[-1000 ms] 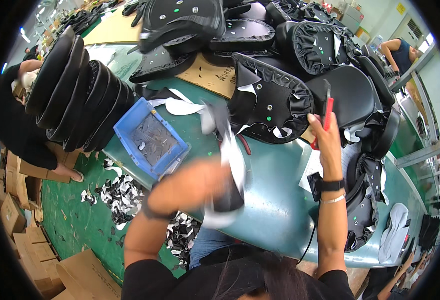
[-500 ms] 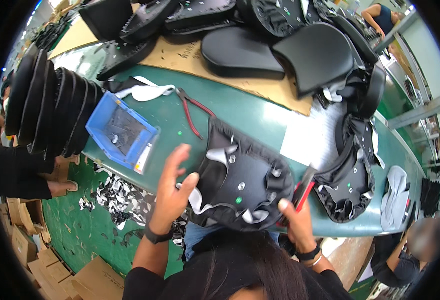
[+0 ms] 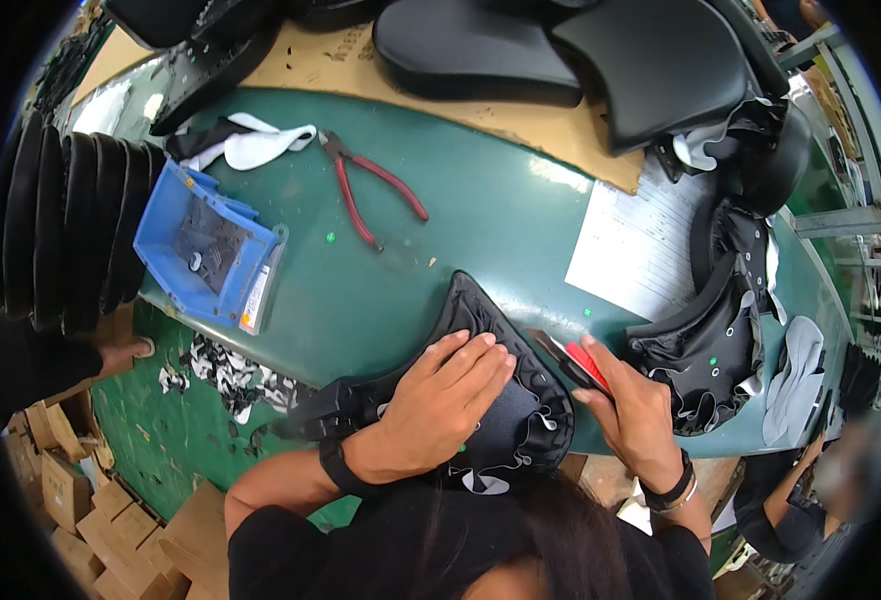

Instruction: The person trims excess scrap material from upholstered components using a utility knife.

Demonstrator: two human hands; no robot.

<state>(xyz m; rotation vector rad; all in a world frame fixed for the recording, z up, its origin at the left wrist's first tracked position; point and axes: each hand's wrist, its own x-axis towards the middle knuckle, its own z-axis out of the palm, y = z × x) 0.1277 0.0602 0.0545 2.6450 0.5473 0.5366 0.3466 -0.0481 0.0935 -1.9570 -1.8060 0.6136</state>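
Observation:
A black padded seat cushion [image 3: 520, 440] lies underside up at the table's near edge, its black cover gathered round the rim and loose white-backed fabric edges showing. My left hand [image 3: 440, 405] rests flat across it, fingers stretched out; it hides much of the underside. In my right hand [image 3: 630, 405], just right of the cushion, a slim red-and-black hand tool [image 3: 580, 362] is gripped, its narrow dark end pointing up and left toward the cushion's edge. Its exact kind is unclear. Beyond my hands lie red-handled pliers [image 3: 345, 165], jaws away from me.
A blue bin [image 3: 175, 225] with dark small pieces stands at the left. Stacked cushions [image 3: 80, 220] rise beside it; black seats [image 3: 470, 50] lie on cardboard at the back. Another gathered cushion [image 3: 700, 350] and grey gloves [image 3: 795, 380] sit right. Scraps [image 3: 230, 375] litter the floor.
The cushion has been turned and lies nearer to me. My left hand has come down from the air onto it. The tool in my right hand now points up and left.

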